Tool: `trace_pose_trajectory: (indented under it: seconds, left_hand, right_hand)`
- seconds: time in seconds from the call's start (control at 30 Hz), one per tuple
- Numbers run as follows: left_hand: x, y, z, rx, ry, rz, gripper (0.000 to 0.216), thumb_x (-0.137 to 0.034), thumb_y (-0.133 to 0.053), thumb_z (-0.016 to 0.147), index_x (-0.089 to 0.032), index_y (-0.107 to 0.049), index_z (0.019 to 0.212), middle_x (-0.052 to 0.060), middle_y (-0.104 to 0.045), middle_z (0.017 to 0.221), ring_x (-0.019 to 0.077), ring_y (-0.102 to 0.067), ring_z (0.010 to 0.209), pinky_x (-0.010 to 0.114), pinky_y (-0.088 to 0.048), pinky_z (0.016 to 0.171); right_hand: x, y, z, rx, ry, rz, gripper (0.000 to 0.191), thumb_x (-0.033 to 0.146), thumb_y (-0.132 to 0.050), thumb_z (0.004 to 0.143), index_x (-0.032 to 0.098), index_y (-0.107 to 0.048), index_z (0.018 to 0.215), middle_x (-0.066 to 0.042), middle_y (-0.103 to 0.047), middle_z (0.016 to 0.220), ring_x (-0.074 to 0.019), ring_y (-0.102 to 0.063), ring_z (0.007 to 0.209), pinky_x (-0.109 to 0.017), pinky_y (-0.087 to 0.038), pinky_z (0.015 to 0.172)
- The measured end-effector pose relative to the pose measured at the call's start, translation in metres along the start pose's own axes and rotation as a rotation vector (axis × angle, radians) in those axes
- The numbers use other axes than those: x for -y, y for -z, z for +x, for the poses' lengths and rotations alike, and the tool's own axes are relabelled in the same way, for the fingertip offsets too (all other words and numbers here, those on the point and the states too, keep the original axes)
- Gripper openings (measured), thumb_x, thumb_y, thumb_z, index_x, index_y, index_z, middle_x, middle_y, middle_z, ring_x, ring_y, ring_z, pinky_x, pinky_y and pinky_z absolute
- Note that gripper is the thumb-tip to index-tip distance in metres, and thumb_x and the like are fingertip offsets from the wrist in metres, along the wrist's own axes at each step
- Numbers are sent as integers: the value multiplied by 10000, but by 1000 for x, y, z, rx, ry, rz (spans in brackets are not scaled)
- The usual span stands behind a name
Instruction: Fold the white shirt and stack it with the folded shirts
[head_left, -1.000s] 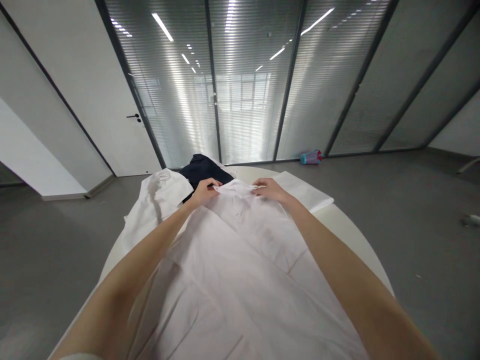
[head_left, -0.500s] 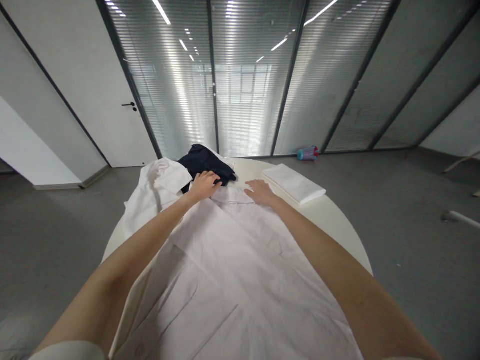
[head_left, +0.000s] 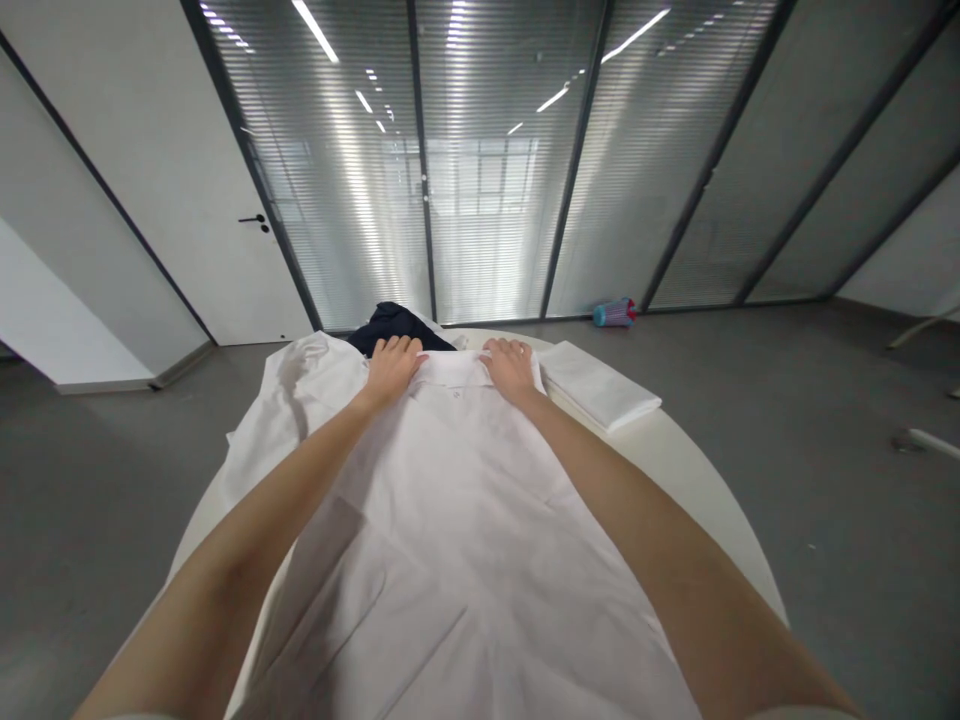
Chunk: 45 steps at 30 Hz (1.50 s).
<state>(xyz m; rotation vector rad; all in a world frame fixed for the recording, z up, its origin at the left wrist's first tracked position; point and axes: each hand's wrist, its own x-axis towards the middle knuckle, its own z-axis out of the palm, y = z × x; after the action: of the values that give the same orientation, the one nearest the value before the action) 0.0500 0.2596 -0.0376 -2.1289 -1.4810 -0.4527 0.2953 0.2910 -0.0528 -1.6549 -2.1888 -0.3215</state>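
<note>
A white shirt (head_left: 457, 510) lies spread along a round white table (head_left: 712, 500), its collar end farthest from me. My left hand (head_left: 391, 366) lies flat on the collar's left side, fingers stretched out. On the collar's right side rests my right hand (head_left: 510, 366), also flat and open, with a ring on one finger. Both arms reach forward over the shirt.
A dark navy garment (head_left: 396, 324) lies just beyond my hands. A folded white cloth (head_left: 600, 392) sits to the right, and another white garment (head_left: 296, 400) is bunched at the left. A blue and pink bottle (head_left: 616, 313) lies on the grey floor by the glass wall.
My hands let go of the pinched collar, then moved apart and forward to press flat on it. The view shifted slightly.
</note>
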Motion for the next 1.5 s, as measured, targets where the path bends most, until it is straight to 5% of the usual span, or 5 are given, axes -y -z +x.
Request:
trace_pose_trajectory:
  seconds: [0.37, 0.63, 0.9, 1.13, 1.5]
  left_hand:
    - [-16, 24, -9, -134, -129, -172, 334, -281, -424, 1033, -153, -653, 1240, 163, -629, 1290, 328, -505, 1266, 496, -371, 1032]
    - [-28, 132, -175, 142, -217, -535, 308, -361, -470, 1031, -223, -661, 1230, 100, -653, 1290, 241, -612, 1183, 399, -476, 1021]
    - [-45, 146, -283, 404, -324, -454, 625, -523, -474, 1006, -347, -299, 1579, 42, -319, 1631, 303, -313, 1497, 495, -305, 1193]
    - [-83, 151, -271, 203, -280, -400, 397, -451, -531, 996, -278, -623, 1341, 83, -575, 1447, 312, -457, 1394, 513, -340, 1155]
    - [-280, 182, -177, 204, -863, -659, 289, -229, -511, 1002, -227, -615, 1272, 43, -672, 1221, 197, -663, 1008, 338, -486, 890]
  right_hand:
    - [6, -22, 1, -39, -7, 76, 415, 351, -597, 957, 191, -570, 1338, -179, -491, 1392, -349, -460, 1241, -468, -348, 1050]
    - [-66, 68, -113, 95, 266, 428, 282, 394, -499, 993, 238, -650, 1174, -99, -605, 1193, -249, -593, 1158, -421, -437, 1076]
    - [-80, 85, -261, 338, 303, 366, 563, 580, -376, 1007, 252, -559, 1426, -105, -448, 1554, -290, -393, 1449, -485, -337, 1186]
    - [-83, 128, -291, 192, -31, 176, 359, 401, -448, 985, 204, -658, 1199, -146, -669, 1221, -271, -651, 1128, -425, -498, 991]
    - [-107, 187, -414, 486, -373, 385, 503, 675, -522, 808, 240, -564, 560, -49, -622, 600, -235, -616, 596, -338, -452, 575]
